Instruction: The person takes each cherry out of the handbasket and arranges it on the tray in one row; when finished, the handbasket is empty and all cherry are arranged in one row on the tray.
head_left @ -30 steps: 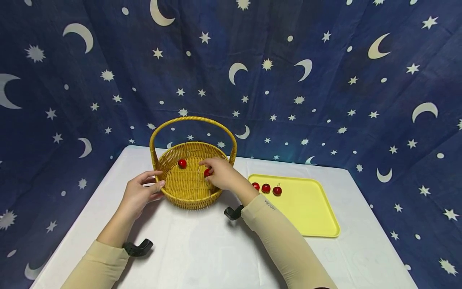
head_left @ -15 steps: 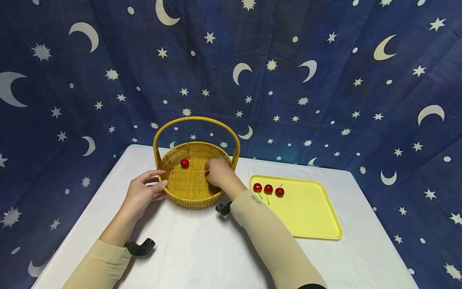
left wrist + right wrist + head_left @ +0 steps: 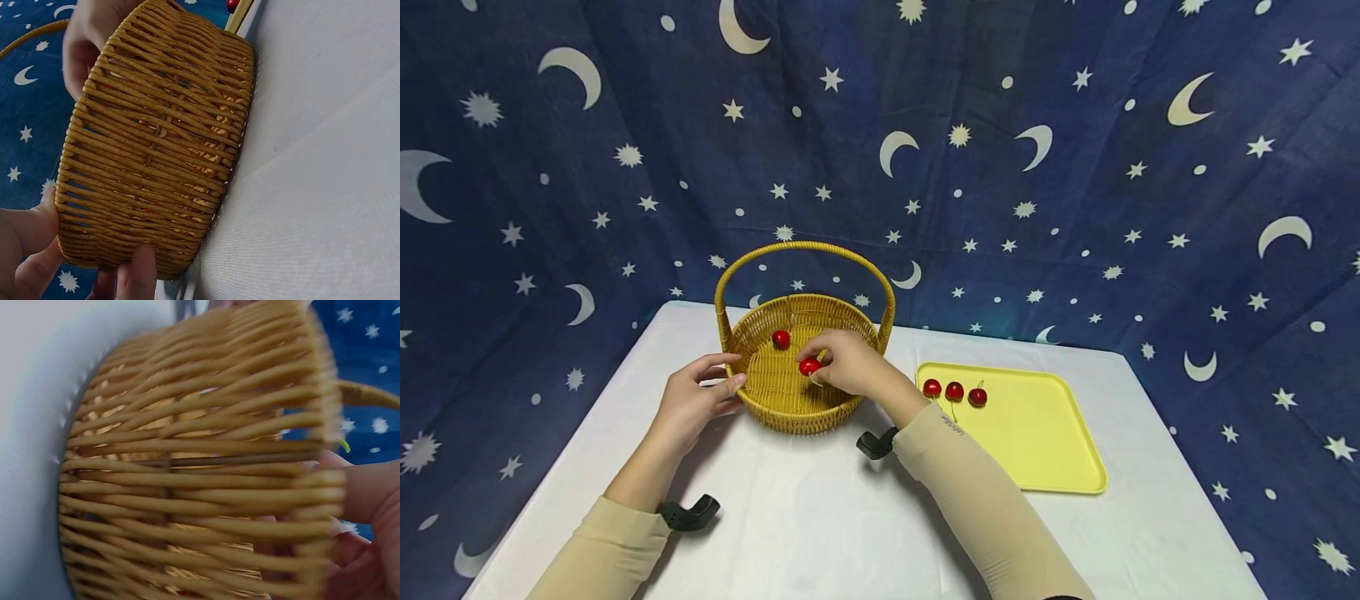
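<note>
"Red shows at the fingertips; what does the right hand have?"

"One cherry, pinched between thumb and fingers, a pale bit of stem beside the thumb."

"Lifted, or touching the weave?"

"I cannot tell. From the head view the hand is inside the rim, over the floor of the wicker basket; the right wrist view is blurred, and the basket wall stands in front of the fingers."

"And the left hand?"

"Clamped on the basket's left side, by the foot of the handle. The left wrist view has a fingertip against the outer wall."

"Beyond the right hand's fingertips?"

"Farther off and a little left, a second cherry lies in the basket, near its far wall. The handle arches up beyond both cherries."

"To that hand's right?"

"A yellow tray, its near left part hidden by the beige right sleeve. On its far left part, the part nearest the hand, three cherries lie in a row."

"Farther out?"

"White cloth covers the table below both hands, and past it hangs a dark blue curtain with pale moons and stars."
</note>
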A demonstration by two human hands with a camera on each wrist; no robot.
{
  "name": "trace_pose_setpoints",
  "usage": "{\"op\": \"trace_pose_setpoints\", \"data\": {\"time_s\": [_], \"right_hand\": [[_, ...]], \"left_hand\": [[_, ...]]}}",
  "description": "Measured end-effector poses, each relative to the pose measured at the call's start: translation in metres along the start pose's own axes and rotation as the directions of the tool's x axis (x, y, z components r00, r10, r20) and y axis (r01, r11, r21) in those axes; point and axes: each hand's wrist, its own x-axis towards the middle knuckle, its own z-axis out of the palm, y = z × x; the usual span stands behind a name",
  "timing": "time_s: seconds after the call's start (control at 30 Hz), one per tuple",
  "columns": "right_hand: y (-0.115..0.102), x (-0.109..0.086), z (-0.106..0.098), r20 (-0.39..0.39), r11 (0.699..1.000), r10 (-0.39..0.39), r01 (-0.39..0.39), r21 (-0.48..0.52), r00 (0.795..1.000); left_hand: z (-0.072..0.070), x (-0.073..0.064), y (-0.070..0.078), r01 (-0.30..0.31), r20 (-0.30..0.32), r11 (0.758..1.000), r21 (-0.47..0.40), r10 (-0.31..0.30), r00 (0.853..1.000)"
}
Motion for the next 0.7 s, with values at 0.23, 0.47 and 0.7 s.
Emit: {"op": "trace_pose_setpoints", "data": {"time_s": [0.23,0.47,0.7], "right_hand": [[0.008,-0.051,-0.027,-0.136,0.991,-0.045,0.061,0.116,0.990],[0.055,-0.111,-0.058,-0.270,0.995,0.037,-0.012,0.095,0.962],[0.128,-0.163,-0.085,-0.379,0.982,0.183,-0.187,0.027,0.907]], "left_hand": [[0.000,0.000,-0.001,0.000,-0.006,1.000,0.006,0.000,1.000],[0.001,0.000,-0.001,0.009,-0.008,1.000,0.019,-0.009,1.000],[0.001,0.000,-0.001,0.016,-0.009,1.000,0.023,-0.016,1.000]]}}
